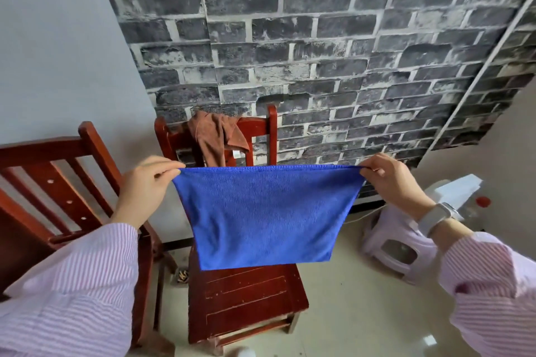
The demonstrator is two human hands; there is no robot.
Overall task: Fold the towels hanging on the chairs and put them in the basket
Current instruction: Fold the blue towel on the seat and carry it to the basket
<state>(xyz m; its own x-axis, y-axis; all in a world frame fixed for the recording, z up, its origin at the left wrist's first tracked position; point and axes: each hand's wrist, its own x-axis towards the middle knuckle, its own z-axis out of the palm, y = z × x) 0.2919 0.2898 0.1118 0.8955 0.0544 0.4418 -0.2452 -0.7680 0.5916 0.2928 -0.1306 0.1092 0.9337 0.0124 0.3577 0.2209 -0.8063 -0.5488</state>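
Note:
A blue towel [265,216] hangs stretched flat in the air above a red wooden chair [246,295]. My left hand [146,187] pinches its upper left corner and my right hand [391,180] pinches its upper right corner. The top edge runs taut between them. A brown towel [216,136] is draped over that chair's backrest, behind the blue one. No basket is in view.
A second red wooden chair [58,182] stands at the left, its back slats toward me. A pale plastic stool [397,243] with white items on it sits on the floor at the right. A brick-pattern wall [319,52] stands behind the chairs.

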